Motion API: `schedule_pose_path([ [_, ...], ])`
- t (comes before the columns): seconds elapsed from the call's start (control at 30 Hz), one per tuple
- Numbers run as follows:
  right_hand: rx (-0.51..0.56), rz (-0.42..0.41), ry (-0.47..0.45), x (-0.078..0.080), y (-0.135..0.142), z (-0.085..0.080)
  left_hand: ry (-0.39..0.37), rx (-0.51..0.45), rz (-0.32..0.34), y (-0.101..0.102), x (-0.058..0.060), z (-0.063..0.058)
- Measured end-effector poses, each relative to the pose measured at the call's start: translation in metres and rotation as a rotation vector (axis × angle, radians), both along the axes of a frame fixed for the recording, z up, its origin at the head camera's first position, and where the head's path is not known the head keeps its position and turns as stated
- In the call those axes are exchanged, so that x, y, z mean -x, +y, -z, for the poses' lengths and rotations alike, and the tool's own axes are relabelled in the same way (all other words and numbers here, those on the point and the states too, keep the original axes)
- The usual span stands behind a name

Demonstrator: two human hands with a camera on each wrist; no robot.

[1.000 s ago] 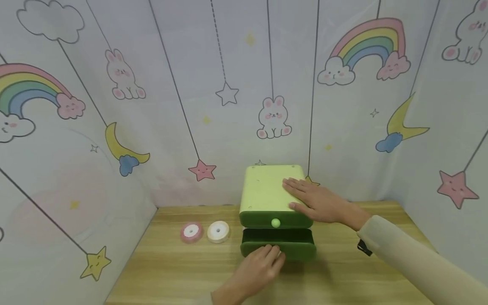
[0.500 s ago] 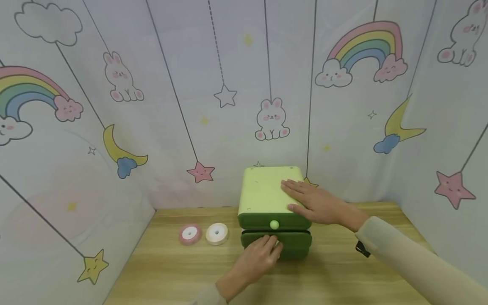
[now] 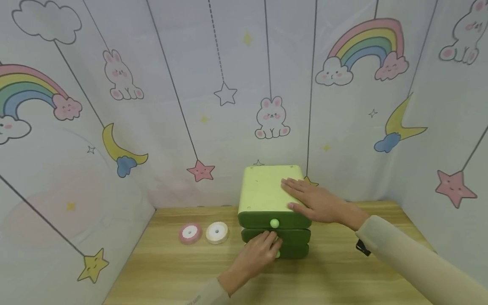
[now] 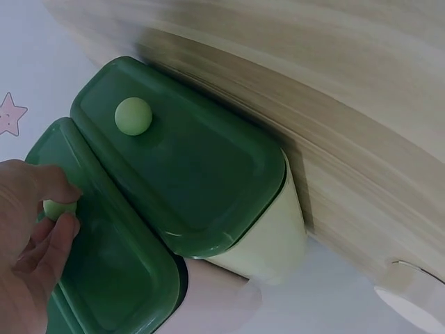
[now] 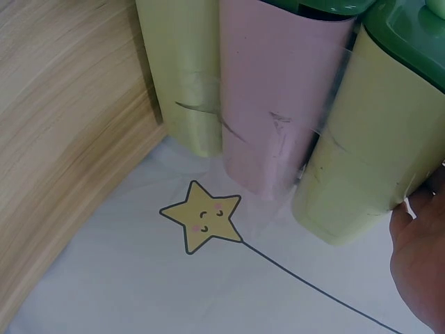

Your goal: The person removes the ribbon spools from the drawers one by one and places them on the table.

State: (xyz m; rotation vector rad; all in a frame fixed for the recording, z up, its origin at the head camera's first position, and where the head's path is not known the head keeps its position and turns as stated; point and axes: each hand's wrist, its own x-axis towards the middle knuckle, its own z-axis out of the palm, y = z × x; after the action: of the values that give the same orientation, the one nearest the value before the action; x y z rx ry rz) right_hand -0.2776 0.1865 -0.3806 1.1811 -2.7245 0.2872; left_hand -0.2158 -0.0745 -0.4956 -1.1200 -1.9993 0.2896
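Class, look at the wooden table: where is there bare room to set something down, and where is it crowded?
Bare wood lies in front of the pink roll and cream roll, and right of the drawer unit, partly under the right sleeve. Crowded: the unit's front, where the left hand pinches a knob.

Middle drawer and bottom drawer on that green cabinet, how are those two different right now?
The middle drawer has its round knob pinched by the left hand, while the bottom drawer has its own knob untouched. The middle drawer sits in a pink casing; the bottom drawer's casing is yellow-green. Both share dark green fronts with rounded corners and a light green knob.
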Motion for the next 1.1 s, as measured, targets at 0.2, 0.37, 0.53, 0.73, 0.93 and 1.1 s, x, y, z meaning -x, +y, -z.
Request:
schedule_pose_path([
  [0.2,0.015,0.006,-0.001,-0.001,0.001,-0.002,0.003,-0.011,0.009,0.001,0.003,-0.001],
  [0.37,0.007,0.008,0.003,0.0,0.001,-0.001,0.004,-0.014,0.017,0.0,0.002,0.0],
  [0.53,0.023,-0.007,0.004,0.001,0.001,-0.001,0.0,-0.024,0.022,-0.001,0.002,0.002],
  [0.73,0.034,-0.017,-0.015,0.001,-0.001,-0.004,-0.005,-0.048,0.031,-0.001,0.005,0.004],
  [0.93,0.029,-0.013,-0.03,0.001,-0.002,-0.005,0.014,-0.044,0.037,-0.002,0.009,0.008],
  [1.1,0.017,0.0,-0.038,0.0,-0.001,-0.003,0.044,-0.008,0.027,-0.003,0.007,0.01],
])
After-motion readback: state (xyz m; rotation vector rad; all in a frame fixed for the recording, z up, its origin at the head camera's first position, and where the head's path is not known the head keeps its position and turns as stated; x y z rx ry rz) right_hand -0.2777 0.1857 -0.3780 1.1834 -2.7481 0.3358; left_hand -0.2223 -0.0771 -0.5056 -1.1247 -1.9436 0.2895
